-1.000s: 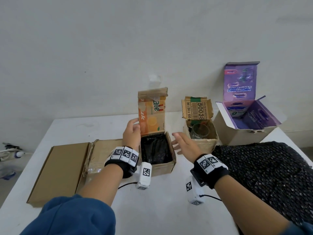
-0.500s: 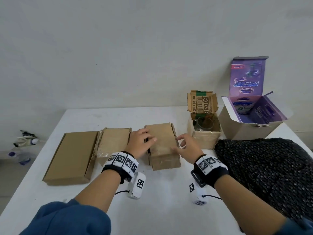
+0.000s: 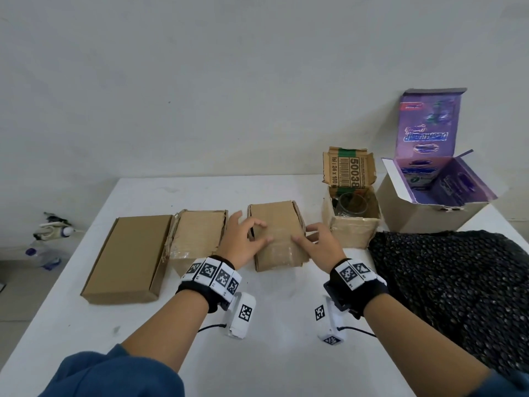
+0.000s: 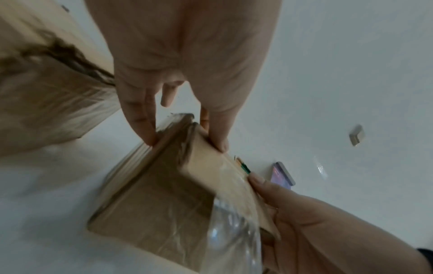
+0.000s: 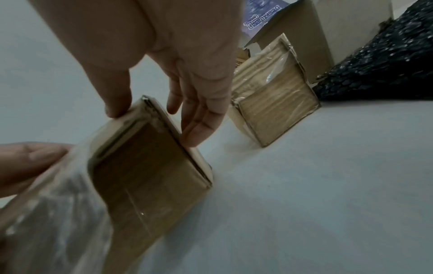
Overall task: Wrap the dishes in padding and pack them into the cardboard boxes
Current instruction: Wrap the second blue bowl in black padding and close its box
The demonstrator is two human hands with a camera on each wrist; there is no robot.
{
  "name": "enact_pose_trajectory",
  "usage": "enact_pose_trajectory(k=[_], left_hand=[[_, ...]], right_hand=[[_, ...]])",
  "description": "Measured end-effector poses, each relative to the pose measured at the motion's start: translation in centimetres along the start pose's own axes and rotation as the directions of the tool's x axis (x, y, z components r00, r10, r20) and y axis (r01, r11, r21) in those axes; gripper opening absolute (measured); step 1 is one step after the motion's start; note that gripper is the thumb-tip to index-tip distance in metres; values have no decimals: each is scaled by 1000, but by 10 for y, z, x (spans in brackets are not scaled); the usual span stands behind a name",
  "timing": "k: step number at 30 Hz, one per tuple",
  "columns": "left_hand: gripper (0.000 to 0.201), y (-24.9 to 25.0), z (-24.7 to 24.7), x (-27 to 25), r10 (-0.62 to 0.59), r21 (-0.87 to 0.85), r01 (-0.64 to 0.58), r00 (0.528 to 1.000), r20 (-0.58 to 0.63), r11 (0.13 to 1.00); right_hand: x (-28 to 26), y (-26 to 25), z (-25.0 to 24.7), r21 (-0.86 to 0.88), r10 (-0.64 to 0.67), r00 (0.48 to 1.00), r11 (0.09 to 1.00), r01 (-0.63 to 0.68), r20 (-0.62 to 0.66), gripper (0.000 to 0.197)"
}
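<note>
A small brown cardboard box (image 3: 279, 222) stands closed in the middle of the white table (image 3: 286, 353). My left hand (image 3: 252, 233) holds its left edge, thumb on the lid and fingers down the side; the left wrist view shows the same grip (image 4: 185, 144) on the box (image 4: 164, 194). My right hand (image 3: 307, 239) holds the right edge, thumb on top and fingers along the side, as the right wrist view confirms (image 5: 154, 124). What is inside the box (image 5: 145, 176) is hidden. Black bubble padding (image 3: 458, 282) lies to the right.
An open small box (image 3: 352, 233) behind my right hand holds a clear glass (image 3: 350, 204). A larger open box with purple lining (image 3: 423, 219) stands at the back right. Two closed boxes, one taped (image 3: 197, 236) and one flat (image 3: 128, 259), lie to the left.
The middle box's printed lid, upright a second ago over black padding inside, is folded down. Both hands have come onto the closed box's edges.
</note>
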State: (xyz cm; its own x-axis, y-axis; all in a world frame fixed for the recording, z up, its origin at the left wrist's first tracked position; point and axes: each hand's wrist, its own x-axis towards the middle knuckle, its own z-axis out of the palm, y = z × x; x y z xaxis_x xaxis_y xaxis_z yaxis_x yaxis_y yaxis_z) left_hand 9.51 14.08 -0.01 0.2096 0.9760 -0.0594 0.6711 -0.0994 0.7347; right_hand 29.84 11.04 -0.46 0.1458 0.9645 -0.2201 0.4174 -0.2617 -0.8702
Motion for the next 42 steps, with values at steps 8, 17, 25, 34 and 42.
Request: enact_pose_trajectory(k=[8, 17, 25, 34, 42], left_hand=[[24, 19, -14, 47, 7, -42, -14, 985, -170, 999], [33, 19, -12, 77, -91, -76, 79, 983, -162, 994], [51, 12, -14, 94, -112, -178, 108, 994, -13, 978], [46, 11, -21, 113, -141, -186, 142, 990, 24, 972], [42, 8, -23, 123, -160, -180, 170, 985, 65, 969]], right_hand=[[7, -13, 3, -5, 50, 999, 999, -50, -12, 53], [24, -20, 31, 242, 124, 990, 960, -138, 73, 23], [40, -14, 39, 103, -73, 995, 992, 79, -64, 25], [51, -15, 55, -77, -90, 966, 994, 73, -241, 29], [66, -8, 52, -185, -127, 950, 980, 76, -284, 42]])
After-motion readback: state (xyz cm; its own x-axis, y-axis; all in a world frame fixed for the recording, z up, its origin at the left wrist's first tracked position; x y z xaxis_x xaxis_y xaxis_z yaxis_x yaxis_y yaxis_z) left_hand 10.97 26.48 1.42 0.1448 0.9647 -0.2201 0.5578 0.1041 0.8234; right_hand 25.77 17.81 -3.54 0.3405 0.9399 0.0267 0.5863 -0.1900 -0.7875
